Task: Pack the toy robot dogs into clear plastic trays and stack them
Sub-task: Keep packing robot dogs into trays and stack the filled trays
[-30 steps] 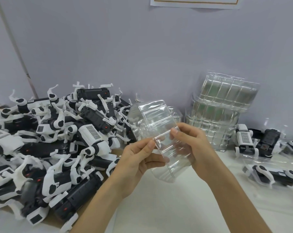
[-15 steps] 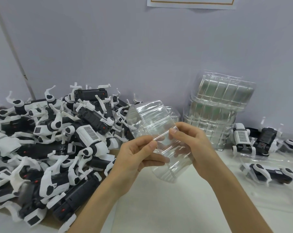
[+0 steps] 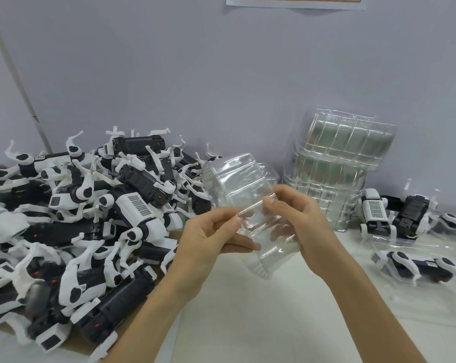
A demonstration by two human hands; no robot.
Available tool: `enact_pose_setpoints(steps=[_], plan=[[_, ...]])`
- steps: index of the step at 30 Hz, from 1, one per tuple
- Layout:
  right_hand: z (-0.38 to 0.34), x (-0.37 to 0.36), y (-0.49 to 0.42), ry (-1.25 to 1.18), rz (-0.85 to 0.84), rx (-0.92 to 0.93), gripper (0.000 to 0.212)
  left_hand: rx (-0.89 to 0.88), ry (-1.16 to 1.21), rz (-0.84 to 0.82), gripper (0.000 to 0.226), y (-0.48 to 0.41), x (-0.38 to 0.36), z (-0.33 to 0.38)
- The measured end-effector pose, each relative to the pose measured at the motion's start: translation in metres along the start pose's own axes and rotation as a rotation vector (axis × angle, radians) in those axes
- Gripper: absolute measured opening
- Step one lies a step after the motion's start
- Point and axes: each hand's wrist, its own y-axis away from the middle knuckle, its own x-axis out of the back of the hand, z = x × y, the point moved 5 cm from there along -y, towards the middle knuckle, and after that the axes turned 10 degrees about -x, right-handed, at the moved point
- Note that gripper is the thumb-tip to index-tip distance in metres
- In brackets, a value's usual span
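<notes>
I hold a clear plastic tray (image 3: 244, 184) up in front of me, above the white table. My left hand (image 3: 208, 239) pinches its near left rim between thumb and fingers. My right hand (image 3: 300, 224) grips the right side, thumb on the rim and fingers curled behind the plastic. A big heap of black-and-white toy robot dogs (image 3: 90, 218) fills the left of the table. A leaning stack of empty clear trays (image 3: 337, 169) stands against the wall at the right.
Right of the stack, two toy dogs (image 3: 389, 216) stand by the wall. Nearer, a packed tray with a dog (image 3: 418, 265) lies on the white table (image 3: 261, 323). The heap rests on brown cardboard (image 3: 75, 347). A grey wall closes the back.
Both hands keep their hold on the clear tray, which has barely shifted. The view has drifted slightly.
</notes>
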Motion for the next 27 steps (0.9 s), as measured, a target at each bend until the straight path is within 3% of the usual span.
enact_pose_setpoints(steps=[4, 6, 11, 18, 27], plan=[[0.000, -0.008, 0.002, 0.313, -0.072, 0.098, 0.079, -0.014, -0.070, 0.047, 0.019, -0.001, 0.007, -0.003], [0.000, -0.014, 0.004, 0.354, -0.152, 0.145, 0.089, -0.008, -0.082, 0.042, 0.016, -0.001, 0.009, -0.003], [0.001, -0.012, 0.003, 0.529, -0.034, 0.160, 0.094, -0.024, -0.108, 0.053, 0.012, -0.001, 0.009, -0.006], [0.006, -0.009, 0.001, 0.563, 0.026, 0.155, 0.096, -0.039, -0.157, 0.047, 0.009, 0.000, 0.009, -0.008], [0.005, -0.001, 0.001, 0.655, 0.112, 0.268, 0.094, 0.027, -0.168, 0.158, 0.010, 0.003, -0.002, -0.015]])
